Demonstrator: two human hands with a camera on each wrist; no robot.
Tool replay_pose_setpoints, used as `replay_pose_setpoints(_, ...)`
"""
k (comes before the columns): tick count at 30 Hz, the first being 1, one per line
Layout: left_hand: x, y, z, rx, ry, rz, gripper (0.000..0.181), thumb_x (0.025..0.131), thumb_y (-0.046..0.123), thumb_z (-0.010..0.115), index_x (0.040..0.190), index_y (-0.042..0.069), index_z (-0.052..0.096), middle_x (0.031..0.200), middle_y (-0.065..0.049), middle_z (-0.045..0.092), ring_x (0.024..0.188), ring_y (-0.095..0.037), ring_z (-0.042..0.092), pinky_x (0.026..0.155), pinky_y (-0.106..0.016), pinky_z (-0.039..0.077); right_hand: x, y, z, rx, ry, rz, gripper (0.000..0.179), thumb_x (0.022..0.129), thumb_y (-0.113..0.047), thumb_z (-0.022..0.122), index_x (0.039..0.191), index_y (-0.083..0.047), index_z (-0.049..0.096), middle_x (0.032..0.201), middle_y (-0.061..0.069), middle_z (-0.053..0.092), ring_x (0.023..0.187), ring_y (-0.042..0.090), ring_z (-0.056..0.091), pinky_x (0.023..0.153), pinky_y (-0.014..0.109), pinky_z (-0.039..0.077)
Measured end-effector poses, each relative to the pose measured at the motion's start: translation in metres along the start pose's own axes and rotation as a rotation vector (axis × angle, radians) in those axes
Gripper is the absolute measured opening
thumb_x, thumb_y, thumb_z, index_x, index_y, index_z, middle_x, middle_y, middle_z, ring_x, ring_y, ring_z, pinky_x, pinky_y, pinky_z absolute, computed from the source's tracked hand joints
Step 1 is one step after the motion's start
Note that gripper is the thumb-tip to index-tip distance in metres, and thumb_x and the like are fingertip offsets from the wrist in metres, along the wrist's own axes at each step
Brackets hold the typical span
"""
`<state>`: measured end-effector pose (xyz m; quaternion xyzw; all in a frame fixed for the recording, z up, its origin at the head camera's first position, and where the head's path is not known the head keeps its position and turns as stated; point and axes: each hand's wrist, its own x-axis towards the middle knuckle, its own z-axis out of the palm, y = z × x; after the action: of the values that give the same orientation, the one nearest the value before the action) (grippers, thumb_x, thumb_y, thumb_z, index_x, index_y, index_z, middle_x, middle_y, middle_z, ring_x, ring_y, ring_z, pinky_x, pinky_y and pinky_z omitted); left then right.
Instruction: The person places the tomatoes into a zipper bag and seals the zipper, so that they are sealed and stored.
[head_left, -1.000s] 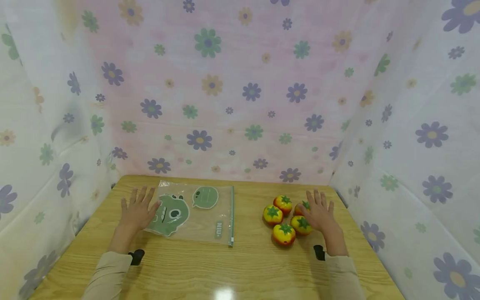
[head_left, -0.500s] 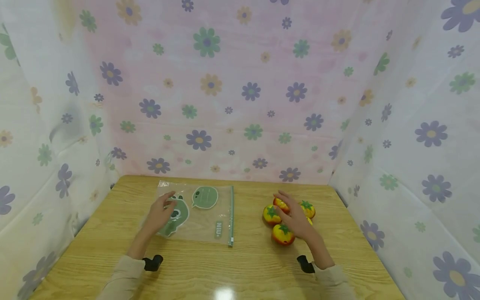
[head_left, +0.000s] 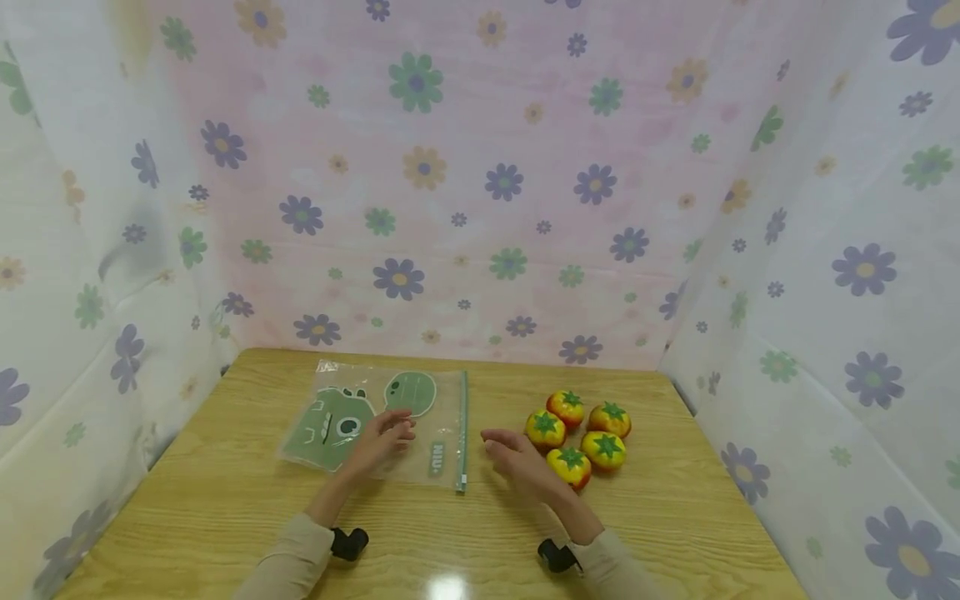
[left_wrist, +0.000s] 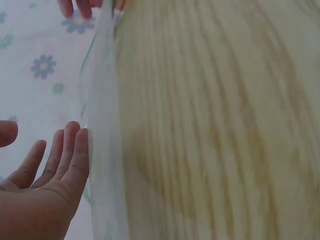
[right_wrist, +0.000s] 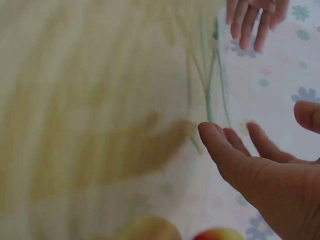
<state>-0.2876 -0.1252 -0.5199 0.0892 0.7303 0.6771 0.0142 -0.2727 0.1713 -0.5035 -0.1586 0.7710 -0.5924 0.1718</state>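
A clear zip bag (head_left: 330, 442) with green cartoon prints lies flat on the table. Its green zip edge (head_left: 463, 417) faces right, and the small white slider is at the near corner. My left hand (head_left: 377, 448) is over the bag's near right part, fingers loosely bent and holding nothing; whether it touches the plastic I cannot tell. Just right of the zip edge, my right hand (head_left: 525, 468) hovers with relaxed fingers and nothing in them. Several red-and-yellow toy fruits (head_left: 603, 450) with green star-shaped tops, perhaps persimmons or tomatoes, sit clustered beyond it to the right.
The wooden table (head_left: 420, 542) ends at a flower-printed cloth (head_left: 465, 275) hung behind and on both sides. A black wrist camera mount (head_left: 349, 543) sticks out from the left sleeve, and another mount (head_left: 557, 555) from the right.
Both hands have come inward from the far sides: the left across the bag to the right, the right past the fruits to the left. The fruits and bag stay in place.
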Motion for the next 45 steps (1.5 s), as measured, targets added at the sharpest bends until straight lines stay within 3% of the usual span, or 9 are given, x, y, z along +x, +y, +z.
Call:
replay_pose_setpoints(3, 0.003, -0.003, 0.009, 0.012, -0.046, 0.009, 0.038, 0.105, 0.003, 0.050, 0.134, -0.021, 0.047, 0.125, -0.039, 0.059, 0.107, -0.044, 0.067, 0.091, -0.045, 0.061, 0.010, 0.005, 0.011, 0.128, 0.031, 0.069, 0.060, 0.111, -0.032, 0.045, 0.152, 0.010, 0.034, 0.155, 0.033, 0.036, 0.143, 0.045, 0.039, 0.116, 0.052, 0.041)
replay_pose_setpoints(10, 0.013, -0.006, 0.027, -0.038, -0.001, -0.064, 0.045, 0.103, 0.004, 0.051, 0.141, -0.018, 0.041, 0.123, -0.039, 0.060, 0.100, -0.036, 0.070, 0.085, -0.041, 0.063, 0.036, 0.002, 0.022, 0.270, 0.132, 0.122, 0.059, 0.111, -0.030, 0.042, 0.153, 0.010, 0.032, 0.158, 0.034, 0.031, 0.142, 0.044, 0.042, 0.118, 0.051, 0.038)
replay_pose_setpoints(14, 0.018, -0.009, 0.035, -0.090, 0.045, -0.124, 0.046, 0.102, 0.005, 0.052, 0.143, -0.014, 0.041, 0.120, -0.035, 0.062, 0.092, -0.023, 0.069, 0.080, -0.034, 0.063, 0.048, 0.000, 0.024, 0.332, 0.122, 0.123, 0.059, 0.111, -0.028, 0.041, 0.153, 0.012, 0.028, 0.158, 0.036, 0.027, 0.142, 0.046, 0.041, 0.118, 0.051, 0.039)
replay_pose_setpoints(19, 0.020, -0.011, 0.042, -0.119, 0.034, -0.158, 0.048, 0.101, 0.007, 0.052, 0.143, -0.013, 0.040, 0.120, -0.032, 0.062, 0.090, -0.020, 0.069, 0.078, -0.030, 0.061, 0.059, -0.001, 0.024, 0.383, 0.061, 0.132, 0.057, 0.111, -0.022, 0.040, 0.153, 0.014, 0.024, 0.154, 0.036, 0.034, 0.137, 0.045, 0.047, 0.110, 0.050, 0.049)
replay_pose_setpoints(24, 0.018, -0.008, 0.045, -0.096, -0.004, -0.181, 0.049, 0.101, 0.009, 0.052, 0.143, -0.012, 0.041, 0.115, -0.030, 0.066, 0.084, -0.019, 0.069, 0.072, -0.029, 0.061, 0.066, 0.000, 0.024, 0.406, 0.037, 0.165, 0.042, 0.110, -0.020, 0.041, 0.137, 0.012, 0.042, 0.146, 0.032, 0.046, 0.114, 0.031, 0.062, 0.095, 0.038, 0.058)
replay_pose_setpoints(28, 0.017, -0.007, 0.045, -0.081, -0.049, -0.192, 0.049, 0.102, 0.011, 0.050, 0.143, -0.013, 0.039, 0.113, -0.027, 0.067, 0.079, -0.015, 0.067, 0.067, -0.028, 0.061, 0.070, 0.003, 0.024, 0.413, 0.045, 0.200, 0.024, 0.108, -0.017, 0.044, 0.115, 0.003, 0.055, 0.124, 0.021, 0.064, 0.096, 0.018, 0.063, 0.082, 0.028, 0.056)
replay_pose_setpoints(34, 0.015, -0.008, 0.043, -0.074, -0.105, -0.176, 0.050, 0.100, 0.008, 0.049, 0.143, -0.015, 0.037, 0.107, -0.022, 0.068, 0.077, -0.012, 0.067, 0.068, -0.029, 0.062, 0.069, 0.005, 0.021, 0.347, -0.043, 0.203, 0.034, 0.104, -0.001, 0.043, 0.130, 0.017, 0.052, 0.088, 0.002, 0.062, 0.080, 0.010, 0.057, 0.070, 0.020, 0.050)
replay_pose_setpoints(39, 0.014, -0.008, 0.044, -0.072, -0.163, -0.154, 0.047, 0.099, 0.004, 0.047, 0.141, -0.016, 0.039, 0.101, -0.016, 0.068, 0.078, -0.012, 0.066, 0.070, -0.030, 0.062, 0.070, 0.008, 0.022, 0.319, -0.083, 0.188, 0.039, 0.104, 0.003, 0.040, 0.140, 0.019, 0.044, 0.087, 0.001, 0.058, 0.078, 0.008, 0.055, 0.068, 0.019, 0.048)
replay_pose_setpoints(45, 0.016, -0.006, 0.047, -0.051, -0.159, -0.162, 0.040, 0.102, 0.005, 0.047, 0.137, -0.015, 0.045, 0.095, -0.012, 0.068, 0.075, -0.012, 0.065, 0.066, -0.027, 0.061, 0.072, 0.015, 0.023, 0.318, -0.094, 0.195, 0.044, 0.106, -0.002, 0.046, 0.145, 0.016, 0.041, 0.085, 0.001, 0.061, 0.073, 0.004, 0.056, 0.064, 0.014, 0.049)
